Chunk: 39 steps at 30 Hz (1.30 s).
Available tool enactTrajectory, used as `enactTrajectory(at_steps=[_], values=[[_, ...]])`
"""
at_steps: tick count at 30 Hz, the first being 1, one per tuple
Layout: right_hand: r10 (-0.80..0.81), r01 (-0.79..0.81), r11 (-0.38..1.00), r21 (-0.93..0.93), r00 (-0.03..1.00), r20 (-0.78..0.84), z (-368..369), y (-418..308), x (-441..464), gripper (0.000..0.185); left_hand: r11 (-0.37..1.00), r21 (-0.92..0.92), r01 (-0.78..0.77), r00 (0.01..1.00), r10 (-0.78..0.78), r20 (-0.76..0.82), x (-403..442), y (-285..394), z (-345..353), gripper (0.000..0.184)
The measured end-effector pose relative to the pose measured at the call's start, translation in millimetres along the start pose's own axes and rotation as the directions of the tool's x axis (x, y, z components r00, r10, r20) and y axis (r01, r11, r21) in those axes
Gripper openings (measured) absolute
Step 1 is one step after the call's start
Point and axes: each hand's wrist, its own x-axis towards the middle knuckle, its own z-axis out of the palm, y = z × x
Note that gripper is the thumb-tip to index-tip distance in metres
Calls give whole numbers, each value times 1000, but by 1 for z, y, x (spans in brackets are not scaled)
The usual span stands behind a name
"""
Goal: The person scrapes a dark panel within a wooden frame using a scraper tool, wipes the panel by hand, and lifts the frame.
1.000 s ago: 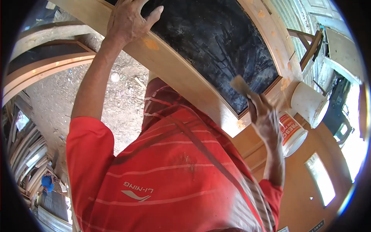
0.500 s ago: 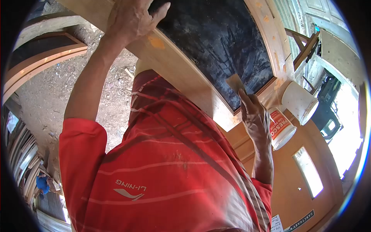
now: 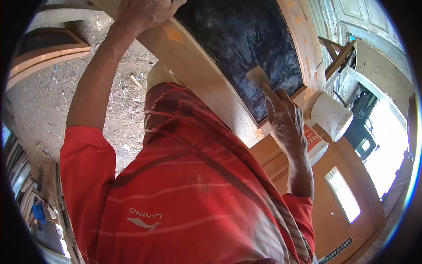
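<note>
Wood chips are littering the floor [image 3: 48, 99] at far left. Your left hand [image 3: 147, 14] is lying over the pale wooden frame [image 3: 206, 77]; its fingers are running out of view, so I cannot tell whether they are gripping. Weak bracing there could let the frame shift under pressure. The smeared dark panel [image 3: 228, 37] is sitting inside the frame, and a flat scraper [image 3: 257, 75] is slanting over it, pinched by the fingers of your right hand [image 3: 285, 115]. A tilted blade could scratch the panel or catch the trim. Farther right, a red-labelled tub [image 3: 318, 150] and white bucket [image 3: 329, 115] are standing near that hand; a wide swing could knock them.
</note>
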Motion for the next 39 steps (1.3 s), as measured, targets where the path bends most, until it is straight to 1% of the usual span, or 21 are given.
enactTrajectory(at_steps=[1, 4, 5, 6, 7, 8, 9, 10, 11, 13, 17, 20, 21, 24, 27, 30, 33, 36, 37, 39], values=[[-55, 55, 998, 7, 998, -4, -1, 5, -5, 41, 1000, 16, 13, 1000, -13, -12, 0, -3, 1, 34], [-75, 75, 997, -5, 997, 28, 7, 13, -8, 42, 997, 34, 68, 997, -66, -42, 0, -6, 0, 34], [-88, 88, 996, -31, 996, 3, 7, 13, -4, 41, 996, 45, 75, 996, -73, -49, 0, -7, 0, 34], [-104, 104, 995, -11, 994, -22, 9, 9, 5, 40, 996, 46, 78, 996, -76, -52, 0, -5, 3, 34], [-119, 120, 993, 7, 992, -47, 11, 9, 13, 40, 997, 44, 62, 994, -58, -96, -3, -5, 6, 34], [-146, 148, 989, 20, 985, -88, 11, 10, 19, 40, 998, 28, 55, 993, -52, -109, -3, -5, 9, 34], [-142, 145, 989, 29, 986, -83, 13, 16, 15, 39, 998, 28, 51, 990, -47, -131, -3, -10, 10, 34], [-122, 123, 992, 9, 992, -39, 11, 22, 4, 39, 998, 27, 56, 988, -52, -146, -7, -15, 9, 34], [-99, 99, 995, -12, 995, 10, 6, 29, -15, 40, 999, 38, 15, 982, -8, -190, -8, -18, 11, 33], [-30, 36, 998, -58, 994, 101, 6, 41, -43, 42, 998, 31, 52, 983, -46, -179, -5, -10, 7, 32], [10, -9, 999, -42, 1000, 28, 11, 25, -26, 40, 996, 50, 68, 978, -56, -200, -3, -7, 8, 30], [-62, 62, 998, -9, 998, 23, 7, 33, -27, 40, 993, 62, 97, 980, -85, -181, -6, -8, 7, 31], [-69, 69, 998, -9, 998, 13, 7, 32, -22, 40, 989, 96, 113, 976, -92, -199, -5, -7, 9, 32], [-67, 67, 998, -17, 998, 5, 9, 28, -12, 40, 981, 80, 178, 975, -165, -151, -2, -2, 9, 33], [-190, 191, 982, 1, 976, -107, 12, 25, 22, 34, 980, 77, 182, 972, -167, -164, -4, -1, 12, 35], [-112, 113, 992, -60, 994, 15, -3, 21, 17, 29, 975, 79, 210, 966, -194, -171, -3, -3, 11, 35], [-117, 116, 990, -76, 993, -1, 2, 22, 17, 29, 965, 80, 251, 959, -237, -157, -3, -2, 8, 37], [-167, 166, 986, -13, 985, -32, -4, 9, 42, 31, 958, 40, 284, 955, -279, -104, -2, 4, 10, 39], [-167, 166, 986, -27, 986, -29, -6, 11, 42, 31, 952, 33, 305, 950, -302, -86, -2, 1, 7, 39], [-166, 166, 985, -55, 986, 4, -7, 16, 32, 31, 951, 61, 304, 950, -298, -88, 1, -1, 6, 40]])
